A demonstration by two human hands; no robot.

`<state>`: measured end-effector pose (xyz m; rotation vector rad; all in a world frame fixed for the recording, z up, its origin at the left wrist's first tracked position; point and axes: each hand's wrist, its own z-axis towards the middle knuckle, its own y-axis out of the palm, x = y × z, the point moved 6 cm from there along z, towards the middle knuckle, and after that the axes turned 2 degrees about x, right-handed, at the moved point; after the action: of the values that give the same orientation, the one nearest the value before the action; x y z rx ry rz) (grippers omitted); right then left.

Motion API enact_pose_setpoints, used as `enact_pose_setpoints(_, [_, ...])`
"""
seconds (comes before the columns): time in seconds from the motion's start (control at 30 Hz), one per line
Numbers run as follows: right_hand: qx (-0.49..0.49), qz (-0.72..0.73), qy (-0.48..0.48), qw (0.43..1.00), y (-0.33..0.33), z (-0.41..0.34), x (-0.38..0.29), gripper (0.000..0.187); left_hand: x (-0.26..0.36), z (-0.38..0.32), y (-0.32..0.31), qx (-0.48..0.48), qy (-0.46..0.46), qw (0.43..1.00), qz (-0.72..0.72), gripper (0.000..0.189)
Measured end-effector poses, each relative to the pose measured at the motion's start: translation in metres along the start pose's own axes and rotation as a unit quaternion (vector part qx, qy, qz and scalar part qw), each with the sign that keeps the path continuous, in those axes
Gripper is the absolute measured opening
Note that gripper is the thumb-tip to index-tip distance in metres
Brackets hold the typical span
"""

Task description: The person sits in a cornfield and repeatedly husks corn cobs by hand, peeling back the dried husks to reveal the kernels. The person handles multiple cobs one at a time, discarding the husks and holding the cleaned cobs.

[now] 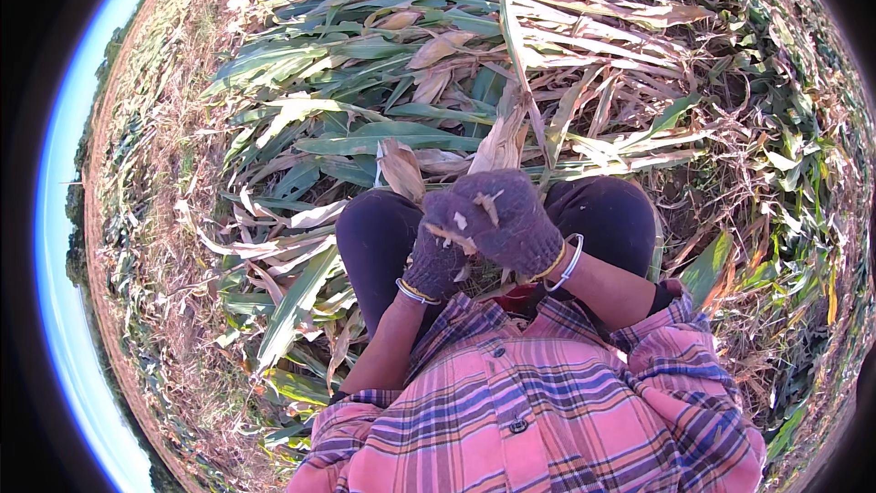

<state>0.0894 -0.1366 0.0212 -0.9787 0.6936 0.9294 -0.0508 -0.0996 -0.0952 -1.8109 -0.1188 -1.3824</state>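
Note:
Both hands wear dark knit gloves and meet between the bent knees. My left hand (438, 253) is lower and partly covered by my right hand (510, 222), which lies across it with curled fingers. Dry husk pieces (455, 238) show between the two gloves, so the hands close around husk material; what else is inside is hidden. Just beyond the right hand a dry husked corn ear (503, 140) points away, joined to or lying among the stalks. Another dry husk (402, 170) stands beside the left knee.
Cut corn stalks with green leaves (390, 137) lie in a heap in front of the knees, with more husk-covered ears (441, 48) among them. Dry pale leaves (602, 34) spread at the upper right. Stubble and dry grass (185, 233) lie at the left.

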Motion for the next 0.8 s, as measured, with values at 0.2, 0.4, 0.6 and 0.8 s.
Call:
enact_pose_setpoints(0.2, [-0.054, 0.136, -0.003, 0.989, 0.013, 0.002, 0.019, 0.034, 0.026, 0.005, 0.004, -0.022, -0.033, 0.944, -0.328, 0.055])
enact_pose_setpoints(0.4, [-0.069, -0.050, -0.197, 0.977, 0.038, -0.033, -0.029, 0.020, -0.006, 0.025, 0.002, 0.118, -0.060, 0.770, -0.624, 0.053])
enact_pose_setpoints(0.6, [-0.179, 0.420, 0.190, 0.869, -0.021, 0.010, -0.033, 0.022, 0.024, 0.010, -0.057, 0.265, 0.122, 0.953, 0.080, 0.050])
enact_pose_setpoints(0.8, [0.001, 0.073, 0.054, 0.996, -0.056, 0.043, 0.000, 0.027, 0.059, 0.021, -0.054, 0.159, -0.091, 0.912, -0.368, 0.057])
